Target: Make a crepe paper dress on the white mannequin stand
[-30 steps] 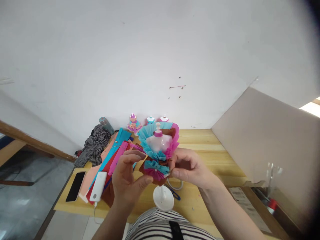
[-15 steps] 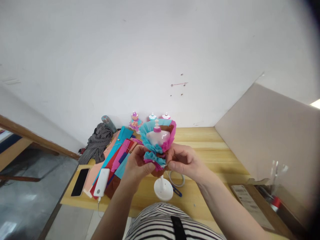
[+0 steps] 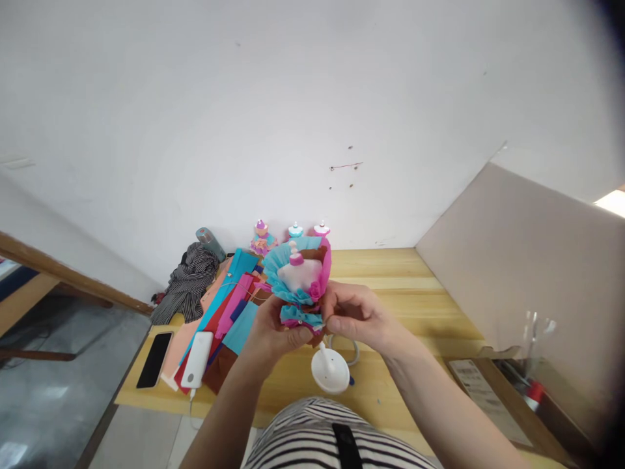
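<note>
Between my hands is a miniature dress form (image 3: 299, 275), its white torso topped by a pink neck band and small beads. Crepe paper in blue, pink and brown is wrapped around it as a ruffled dress (image 3: 283, 290). My left hand (image 3: 273, 329) grips the paper skirt from the left, thumb across the front. With thumb and fingertips pinched, my right hand (image 3: 359, 316) holds the skirt's right side near the waist. The form is tilted, and its round white base (image 3: 331, 371) hangs above the table toward me. What lies under my fingertips is hidden.
Crepe paper sheets (image 3: 239, 267), a white power bank (image 3: 198, 359) and a phone (image 3: 155, 359) lie left. Several small dressed forms (image 3: 263, 238) stand by the wall. A tape roll (image 3: 355, 355) is partly behind the base; a cardboard box (image 3: 502, 404) sits right.
The dress form has tilted, its top moving left and its base swinging right over the tape roll and blue cutter. My left hand has shifted slightly right; both hands keep their hold.
</note>
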A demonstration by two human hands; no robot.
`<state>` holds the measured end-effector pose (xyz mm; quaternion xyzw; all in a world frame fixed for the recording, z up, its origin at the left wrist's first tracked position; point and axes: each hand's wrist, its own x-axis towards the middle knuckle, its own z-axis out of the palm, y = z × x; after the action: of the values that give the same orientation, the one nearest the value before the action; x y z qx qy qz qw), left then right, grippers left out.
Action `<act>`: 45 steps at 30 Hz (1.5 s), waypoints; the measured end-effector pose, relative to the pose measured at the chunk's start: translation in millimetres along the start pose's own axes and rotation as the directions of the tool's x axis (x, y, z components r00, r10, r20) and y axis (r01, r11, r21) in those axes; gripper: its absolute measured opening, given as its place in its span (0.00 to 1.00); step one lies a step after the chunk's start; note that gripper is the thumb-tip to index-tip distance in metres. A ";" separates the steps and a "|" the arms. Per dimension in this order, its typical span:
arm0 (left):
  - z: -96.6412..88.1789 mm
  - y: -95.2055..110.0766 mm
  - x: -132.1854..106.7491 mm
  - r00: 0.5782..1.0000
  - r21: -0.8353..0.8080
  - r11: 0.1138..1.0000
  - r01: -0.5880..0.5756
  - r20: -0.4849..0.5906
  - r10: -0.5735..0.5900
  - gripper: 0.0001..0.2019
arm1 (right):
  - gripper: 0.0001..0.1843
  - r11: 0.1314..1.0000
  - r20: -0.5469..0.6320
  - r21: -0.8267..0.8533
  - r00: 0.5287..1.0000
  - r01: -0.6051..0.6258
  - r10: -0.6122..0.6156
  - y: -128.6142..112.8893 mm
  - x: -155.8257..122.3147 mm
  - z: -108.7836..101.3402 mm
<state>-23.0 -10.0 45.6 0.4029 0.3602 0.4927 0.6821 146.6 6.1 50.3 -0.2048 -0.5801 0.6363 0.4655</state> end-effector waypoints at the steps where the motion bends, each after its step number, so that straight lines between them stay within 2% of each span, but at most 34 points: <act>1: 0.2 -0.4 0.1 1.000 -0.009 1.000 -0.003 0.000 0.003 0.23 | 0.16 1.000 0.000 -0.001 1.000 -0.005 0.005 -0.7 0.2 0.2; 6: -2.4 -7.1 6.9 0.997 -0.002 1.000 -0.026 -0.073 0.026 0.22 | 0.17 0.998 0.001 -0.040 0.999 -0.046 0.046 2.1 4.5 -0.3; 9: -4.6 -10.4 12.5 0.997 -0.050 0.999 0.012 -0.070 -0.015 0.19 | 0.17 0.994 -0.050 -0.111 0.999 -0.024 0.018 5.1 5.7 -3.3; 12: -5.9 -9.1 16.3 0.995 -0.123 0.992 0.021 -0.092 -0.032 0.17 | 0.12 0.968 -0.195 -0.242 0.974 0.070 -0.119 3.9 0.4 -5.9; 14: -6.5 -6.4 18.4 0.991 -0.157 0.988 -0.002 -0.131 -0.019 0.17 | 0.09 0.937 -0.281 -0.320 0.930 0.141 -0.236 1.2 -7.0 -5.9; 16: -7.2 -3.6 20.5 0.988 -0.180 0.984 -0.002 -0.152 -0.026 0.15 | 0.07 0.910 -0.311 -0.362 0.895 0.201 -0.321 -1.0 -15.5 -4.1; 19: -8.3 -0.5 23.8 0.986 -0.219 0.976 0.021 -0.157 -0.056 0.15 | 0.06 0.866 -0.250 -0.455 0.903 0.209 -0.350 0.0 -25.3 1.7; 23: -10.2 0.1 26.0 0.981 -0.253 0.967 0.013 -0.184 -0.061 0.18 | 0.07 0.778 -0.098 -0.615 0.967 0.128 -0.237 7.0 -28.5 12.7; 26: -12.8 -2.8 25.9 0.975 -0.257 0.966 0.035 -0.203 -0.089 0.19 | 0.07 0.772 -0.083 -0.628 0.979 0.093 -0.186 10.2 -28.7 17.1; 30: -15.1 -6.4 24.5 0.978 -0.271 0.961 0.057 -0.179 -0.109 0.17 | 0.07 0.819 -0.099 -0.560 0.973 0.120 -0.210 6.6 -32.0 13.0; 33: -13.5 -6.2 22.6 0.980 -0.269 0.962 0.045 -0.176 -0.095 0.16 | 0.07 0.804 -0.105 -0.581 0.967 0.130 -0.232 -0.4 -33.7 6.3; 39: -5.5 -1.7 17.8 0.984 -0.238 0.967 0.085 -0.134 -0.119 0.18 | 0.08 0.671 -0.136 -0.729 0.931 0.138 -0.339 -20.0 -22.0 -3.2; 43: -0.1 1.9 16.5 0.987 -0.233 0.965 0.123 -0.068 -0.142 0.19 | 0.07 0.560 -0.091 -0.809 0.904 0.178 -0.418 -31.6 -9.5 -3.3; 45: 2.8 4.0 16.1 0.991 -0.212 0.971 0.110 -0.053 -0.124 0.18 | 0.07 0.538 -0.065 -0.820 0.903 0.195 -0.426 -34.3 -6.2 -1.2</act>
<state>-18.0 5.7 48.8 0.2908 0.3516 0.4997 0.7362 162.7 -2.0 80.2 -0.3636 -0.7634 0.1835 0.5013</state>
